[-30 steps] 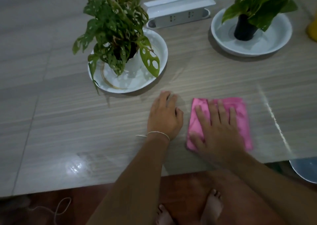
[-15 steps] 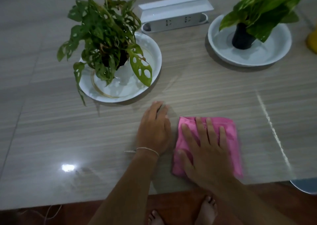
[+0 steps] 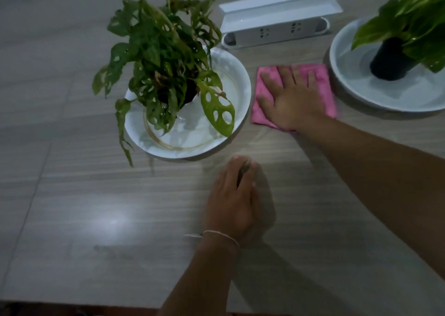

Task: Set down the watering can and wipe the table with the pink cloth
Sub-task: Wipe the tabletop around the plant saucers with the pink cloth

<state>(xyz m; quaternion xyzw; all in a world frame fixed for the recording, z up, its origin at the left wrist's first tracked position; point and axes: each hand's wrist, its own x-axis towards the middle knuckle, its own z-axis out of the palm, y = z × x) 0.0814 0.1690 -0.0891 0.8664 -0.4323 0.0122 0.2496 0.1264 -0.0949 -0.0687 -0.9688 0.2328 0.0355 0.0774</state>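
Note:
The folded pink cloth (image 3: 322, 86) lies flat on the wood-grain table (image 3: 72, 195), between the two plant saucers. My right hand (image 3: 291, 98) presses on it with straight, spread fingers and covers most of its middle. My left hand (image 3: 234, 200) rests flat on the table nearer to me, just in front of the left saucer, holding nothing. No watering can is in view.
A holey-leaved plant (image 3: 166, 57) stands in a white saucer (image 3: 236, 74) left of the cloth. A second plant in a black pot (image 3: 390, 60) stands in a white saucer (image 3: 356, 94) at the right. A white socket box (image 3: 277, 26) sits behind.
My right hand has pushed the pink cloth away from the near edge, up between the two saucers. My left hand has stayed on the table, now well behind the cloth.

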